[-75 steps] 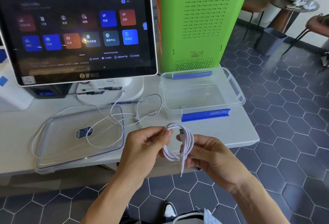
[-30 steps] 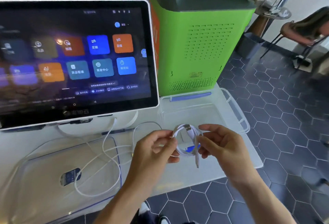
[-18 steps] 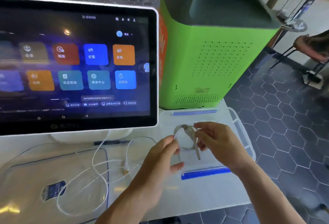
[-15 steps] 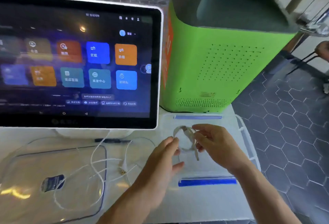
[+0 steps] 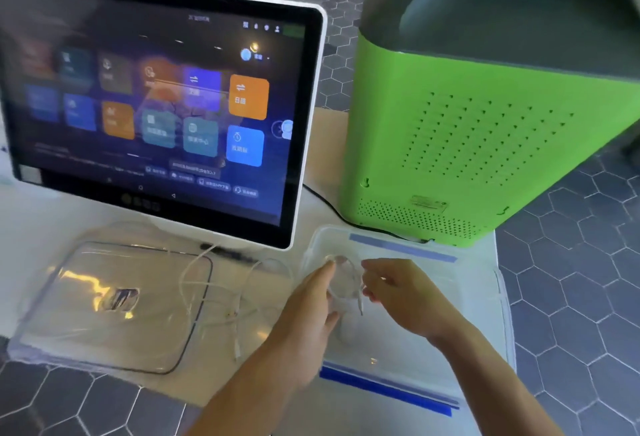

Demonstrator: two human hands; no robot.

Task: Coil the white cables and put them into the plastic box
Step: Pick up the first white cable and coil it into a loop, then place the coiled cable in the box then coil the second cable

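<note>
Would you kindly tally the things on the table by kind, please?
Coiled white cable, held over the box: 1
Loose white cables: count unclear, tangled
Clear plastic box: 1
Clear lid: 1
Touchscreen terminal: 1
Green machine: 1
Total: 5, plus the loose cables

A small coil of thin white cable (image 5: 343,283), wound into a few round loops with one short plug end hanging down, hangs over the open clear plastic box with blue latch strips (image 5: 388,383), near the box's left wall. The box stands open side up on the tabletop. A second thin white cable (image 5: 211,292) lies loose and uncoiled in sprawling loops left of the box, partly across the clear flat plastic lid (image 5: 104,300), which lies farther left.
</note>
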